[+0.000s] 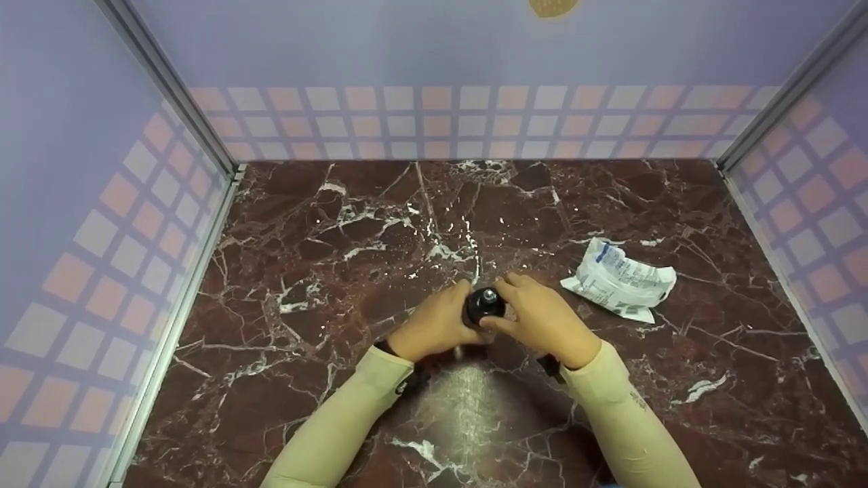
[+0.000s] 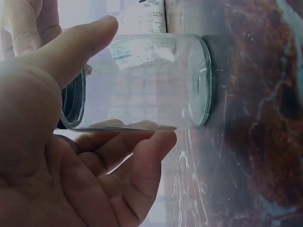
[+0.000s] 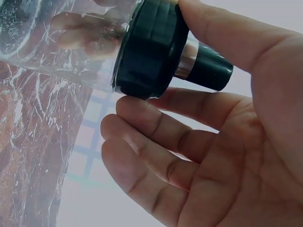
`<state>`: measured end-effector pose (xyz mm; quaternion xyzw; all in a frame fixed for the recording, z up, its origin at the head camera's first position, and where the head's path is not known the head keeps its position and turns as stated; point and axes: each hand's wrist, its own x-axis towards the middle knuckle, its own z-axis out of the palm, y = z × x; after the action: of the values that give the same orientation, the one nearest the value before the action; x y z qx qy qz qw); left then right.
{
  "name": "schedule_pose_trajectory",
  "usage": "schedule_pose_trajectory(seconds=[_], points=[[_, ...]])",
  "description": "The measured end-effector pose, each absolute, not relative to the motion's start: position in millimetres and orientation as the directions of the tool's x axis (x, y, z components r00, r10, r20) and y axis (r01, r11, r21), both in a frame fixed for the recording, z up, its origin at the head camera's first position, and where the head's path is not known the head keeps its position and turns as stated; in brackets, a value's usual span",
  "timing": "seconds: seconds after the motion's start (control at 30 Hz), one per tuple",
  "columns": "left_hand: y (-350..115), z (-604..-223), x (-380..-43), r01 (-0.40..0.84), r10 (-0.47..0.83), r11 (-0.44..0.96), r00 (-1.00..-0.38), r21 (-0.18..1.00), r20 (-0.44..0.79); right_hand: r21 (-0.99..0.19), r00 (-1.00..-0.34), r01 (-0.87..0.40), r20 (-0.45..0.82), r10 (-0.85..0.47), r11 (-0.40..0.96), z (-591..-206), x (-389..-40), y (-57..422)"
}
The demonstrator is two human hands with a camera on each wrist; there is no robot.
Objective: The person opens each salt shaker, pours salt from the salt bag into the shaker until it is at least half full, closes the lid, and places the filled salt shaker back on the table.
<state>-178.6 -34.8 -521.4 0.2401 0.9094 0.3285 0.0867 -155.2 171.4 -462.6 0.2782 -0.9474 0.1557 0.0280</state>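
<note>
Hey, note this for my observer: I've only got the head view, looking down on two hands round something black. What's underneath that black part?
Observer: A clear, see-through container; the left wrist view shows its side.
Operator: And how does it look higher up, side-on?
Observer: In the right wrist view, a shiny metallic band sits between the wide black lid and a narrower black knob.
Operator: Anything inside it?
Observer: Nothing that I can make out through the clear side in the left wrist view.
</note>
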Motion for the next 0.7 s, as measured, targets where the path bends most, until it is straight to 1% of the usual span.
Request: schedule_pose_trajectory(seconds=[0.33,0.6,0.7], points=[[-37.7,-524.5,-179.6,0.387,0.514,0.633,-0.857,0.671,0.009,-0.267,-0.834,-0.551,0.138,-0.535,0.791,-462.1,-153.1,170.2],[-40.7,-524.3,-183.6,0.385,0.542,0.610,-0.841,0.693,-0.010,-0.327,-0.824,-0.557,0.098,-0.558,0.764,-460.8,-154.9,173.5],[-39.7,-525.2,-183.5,0.381,0.541,0.605,-0.841,0.699,-0.010,-0.351,-0.839,-0.525,0.060,-0.540,0.776,-459.7,-155.2,175.4]])
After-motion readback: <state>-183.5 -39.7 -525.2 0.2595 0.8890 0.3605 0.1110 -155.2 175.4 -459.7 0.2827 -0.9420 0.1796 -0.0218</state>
